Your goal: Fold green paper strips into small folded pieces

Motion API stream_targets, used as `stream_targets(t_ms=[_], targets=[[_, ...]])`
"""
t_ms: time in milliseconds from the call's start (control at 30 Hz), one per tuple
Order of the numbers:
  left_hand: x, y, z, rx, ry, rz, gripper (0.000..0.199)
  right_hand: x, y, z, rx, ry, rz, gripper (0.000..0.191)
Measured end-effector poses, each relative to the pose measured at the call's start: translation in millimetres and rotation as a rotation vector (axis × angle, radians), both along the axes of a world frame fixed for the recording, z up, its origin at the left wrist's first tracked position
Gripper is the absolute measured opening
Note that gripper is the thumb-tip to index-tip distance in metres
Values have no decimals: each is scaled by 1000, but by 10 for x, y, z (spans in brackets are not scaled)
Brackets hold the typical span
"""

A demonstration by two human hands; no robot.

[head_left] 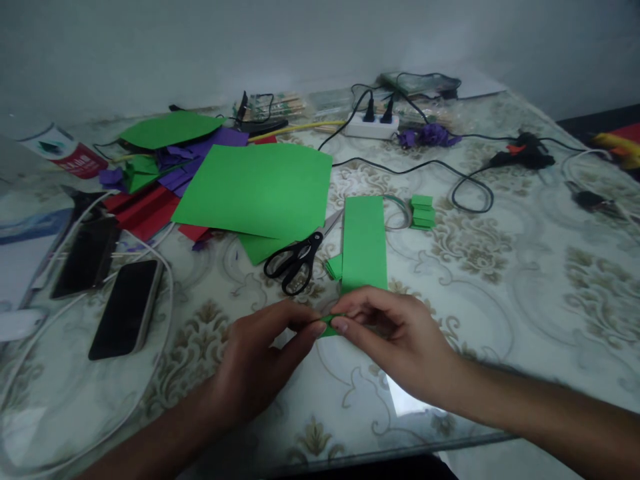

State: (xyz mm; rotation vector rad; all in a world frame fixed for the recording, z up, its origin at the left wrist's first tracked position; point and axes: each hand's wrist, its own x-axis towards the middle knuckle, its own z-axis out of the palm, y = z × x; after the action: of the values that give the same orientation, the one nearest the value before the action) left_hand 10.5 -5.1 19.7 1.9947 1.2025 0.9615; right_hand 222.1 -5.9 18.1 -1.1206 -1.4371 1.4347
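Between my two hands is a small piece of green paper (pixel 329 328), pinched from both sides and partly hidden by the fingers. My left hand (pixel 265 353) grips its left end between thumb and forefinger. On the other end, my right hand (pixel 400 333) closes with thumb and fingers. Just beyond lies a green paper strip (pixel 365 243), its near end behind my right hand. Black-handled scissors (pixel 303 257) rest to its left, blades pointing at the strip. A small folded green piece (pixel 334 267) sits by the strip's left edge, and another folded green piece (pixel 423 212) lies to its right.
Large green sheets (pixel 255 190) cover the table's left middle, beside red paper (pixel 143 210) and purple paper (pixel 215 150). Two phones (pixel 125 310) and a white cable lie at left, near a paper cup (pixel 70 153). A power strip (pixel 373 125) and a glue gun (pixel 525 152) stand behind.
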Motion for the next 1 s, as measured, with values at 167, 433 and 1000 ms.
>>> stream_targets(t_ms=[167,433,1000], targets=[[3,2,-9,-48,-42,-2,5,-5,4,2,-18,26,15,8],[6,-16,11,-42,-40,4,9,-3,-16,30,116,-70,-4,6],[3,-29,22,64,-3,-22,11,-3,-17,15,86,-41,35,10]])
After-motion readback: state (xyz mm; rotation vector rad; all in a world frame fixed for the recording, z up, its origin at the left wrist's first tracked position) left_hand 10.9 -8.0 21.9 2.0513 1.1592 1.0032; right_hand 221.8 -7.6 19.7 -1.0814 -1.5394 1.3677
